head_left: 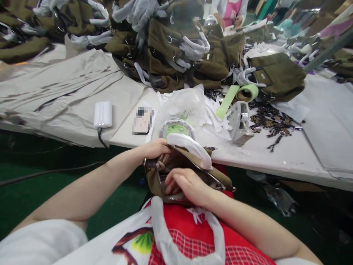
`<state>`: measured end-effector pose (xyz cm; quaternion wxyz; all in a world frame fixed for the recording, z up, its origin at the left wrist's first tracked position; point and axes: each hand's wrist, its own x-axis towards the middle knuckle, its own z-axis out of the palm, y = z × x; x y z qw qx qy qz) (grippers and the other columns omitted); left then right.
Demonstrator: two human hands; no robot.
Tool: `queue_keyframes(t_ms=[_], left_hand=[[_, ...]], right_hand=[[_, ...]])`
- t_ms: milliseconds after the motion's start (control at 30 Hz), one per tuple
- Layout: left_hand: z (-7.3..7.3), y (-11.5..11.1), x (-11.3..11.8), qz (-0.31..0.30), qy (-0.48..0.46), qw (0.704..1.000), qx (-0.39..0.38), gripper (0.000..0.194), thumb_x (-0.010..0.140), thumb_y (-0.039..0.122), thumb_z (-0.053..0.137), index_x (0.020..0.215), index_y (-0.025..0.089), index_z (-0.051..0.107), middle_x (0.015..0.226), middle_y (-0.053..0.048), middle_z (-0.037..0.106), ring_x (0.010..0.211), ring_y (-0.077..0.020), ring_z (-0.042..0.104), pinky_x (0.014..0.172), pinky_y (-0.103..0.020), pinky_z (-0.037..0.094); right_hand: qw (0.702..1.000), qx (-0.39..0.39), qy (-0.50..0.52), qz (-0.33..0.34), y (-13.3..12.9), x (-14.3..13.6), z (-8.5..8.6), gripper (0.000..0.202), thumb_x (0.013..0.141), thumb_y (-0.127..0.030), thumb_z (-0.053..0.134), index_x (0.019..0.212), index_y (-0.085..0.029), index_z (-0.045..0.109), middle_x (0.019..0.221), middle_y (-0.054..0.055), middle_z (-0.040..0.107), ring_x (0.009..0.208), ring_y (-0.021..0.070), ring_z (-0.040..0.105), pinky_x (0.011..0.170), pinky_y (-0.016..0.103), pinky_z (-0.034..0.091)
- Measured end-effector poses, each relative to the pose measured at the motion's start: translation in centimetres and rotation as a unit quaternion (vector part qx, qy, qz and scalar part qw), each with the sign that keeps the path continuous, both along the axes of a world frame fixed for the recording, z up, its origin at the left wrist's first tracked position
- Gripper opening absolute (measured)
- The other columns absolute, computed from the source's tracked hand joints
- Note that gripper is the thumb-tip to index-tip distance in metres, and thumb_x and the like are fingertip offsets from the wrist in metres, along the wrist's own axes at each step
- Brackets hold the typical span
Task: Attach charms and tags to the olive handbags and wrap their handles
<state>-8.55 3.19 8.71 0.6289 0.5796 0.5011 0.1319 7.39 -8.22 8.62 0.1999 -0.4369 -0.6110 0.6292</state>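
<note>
An olive-brown handbag [154, 180] with its zipper undone rests on my lap against the table's front edge. White wrapping covers its two handles [190, 145]; one stands up at the far side, the other hangs over my red apron. At the bag's far left rim, my left hand [157, 148] grips the edge, its fingertips partly inside. My right hand [183, 184] reaches into the opening with curled fingers; whatever they may hold is hidden. The dark lining shows around the fingers.
On the white table [127, 138] are a white power bank [103, 115] with a cable, a phone [142, 120], green tape [247, 93], a clear tape dispenser [239, 123] and black lace trims [270, 119]. Olive bags [165, 48] pile up behind. A person [230, 13] stands at the far side.
</note>
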Motion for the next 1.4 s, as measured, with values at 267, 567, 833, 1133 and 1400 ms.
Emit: queue_keyframes(t_ms=[267,567,833,1133,1400], left_hand=[[-1.6,-2.7,0.6,0.131,-0.148,0.958,-0.208,0.033,0.052,0.033,0.082,0.070,0.013,0.062,0.058,-0.001,0.061,0.052,-0.0121,0.054,0.049,-0.023,0.038],[0.9,-3.6,2.8,0.047,-0.176,0.976,-0.119,0.048,0.055,0.046,0.086,0.082,0.014,0.061,0.061,0.004,0.058,0.052,-0.0087,0.048,0.048,-0.020,0.033],[0.6,-2.6,4.1,0.050,-0.215,0.969,-0.114,0.051,0.052,0.054,0.086,0.075,0.013,0.065,0.062,0.001,0.062,0.057,-0.0109,0.055,0.053,-0.021,0.038],[0.8,-1.5,2.4,-0.005,-0.190,0.971,-0.143,0.038,0.058,0.038,0.085,0.081,0.011,0.072,0.071,-0.002,0.068,0.062,-0.0132,0.059,0.055,-0.023,0.043],[-1.0,-0.8,2.4,0.027,-0.232,0.959,-0.159,0.026,0.058,0.028,0.080,0.073,0.012,0.067,0.046,0.007,0.052,0.038,-0.0051,0.040,0.039,-0.017,0.026]], right_hand=[[0.947,0.131,-0.270,-0.116,1.5,1.2,0.5,0.016,0.082,-0.033,0.064,0.083,-0.018,0.070,0.068,0.005,0.068,0.061,0.0174,0.061,0.060,0.027,0.044],[0.985,0.023,-0.136,-0.108,0.2,1.2,-1.1,0.020,0.084,-0.035,0.064,0.081,-0.017,0.070,0.071,0.003,0.069,0.063,0.0175,0.060,0.057,0.027,0.047],[0.983,0.023,-0.139,-0.117,0.6,1.1,-1.0,0.024,0.093,-0.019,0.049,0.080,-0.016,0.069,0.079,0.004,0.072,0.071,0.0163,0.064,0.063,0.025,0.049],[0.857,0.214,-0.464,-0.077,1.2,3.6,0.4,0.026,0.093,-0.016,0.046,0.095,-0.015,0.072,0.089,0.017,0.072,0.091,0.0311,0.067,0.085,0.043,0.050],[0.844,0.360,-0.396,-0.026,0.4,2.7,0.1,0.023,0.095,-0.018,0.046,0.111,-0.020,0.062,0.109,0.009,0.067,0.092,0.0206,0.065,0.084,0.029,0.050]])
